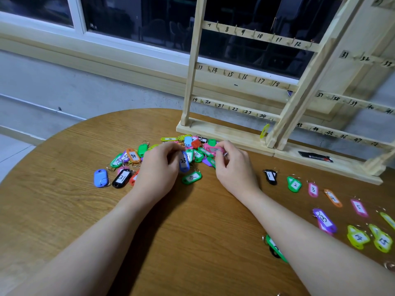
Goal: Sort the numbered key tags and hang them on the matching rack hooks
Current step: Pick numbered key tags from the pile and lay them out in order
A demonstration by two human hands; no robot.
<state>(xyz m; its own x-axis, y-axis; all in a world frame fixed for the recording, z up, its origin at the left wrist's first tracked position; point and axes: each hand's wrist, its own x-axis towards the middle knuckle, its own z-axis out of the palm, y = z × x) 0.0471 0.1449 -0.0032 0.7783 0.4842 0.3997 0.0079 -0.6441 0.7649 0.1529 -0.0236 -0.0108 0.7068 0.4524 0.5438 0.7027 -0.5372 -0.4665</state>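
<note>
The key tags (pixel 188 154) lie in a loose, overlapping heap on the round wooden table (pixel 64 210), just in front of the rack's base; they look like light, stiff plastic fobs with paper number slips and thin metal split rings, so each should lift with almost no effort but slide easily on the smooth wood and snag its neighbours by the rings; the flat body pinched edge to edge seems the surest hold for reading, the ring the better hold for hooking. The left hand (pixel 159 167) pinches a blue tag marked 23 (pixel 183 162) at the heap's near edge, fingers curled around it; the right hand (pixel 233 167) pinches a pink tag (pixel 214 150) with curled fingers at the heap's right side, its number too blurred to read. A green tag 16 (pixel 191 177) lies just in front, between the hands; a black tag 31 (pixel 122 178) and a face-down blue one (pixel 100 177) sit to the left. To the right, tags 1 (pixel 270 176), 2 (pixel 295 184) and 3 (pixel 313 189) begin a sorted row, well apart from the heap. The wooden rack (pixel 235 77) stands behind, its hooks nearly all bare, one yellow tag (pixel 264 130) hanging low; tangled rings in the heap look the likeliest hindrance.
</note>
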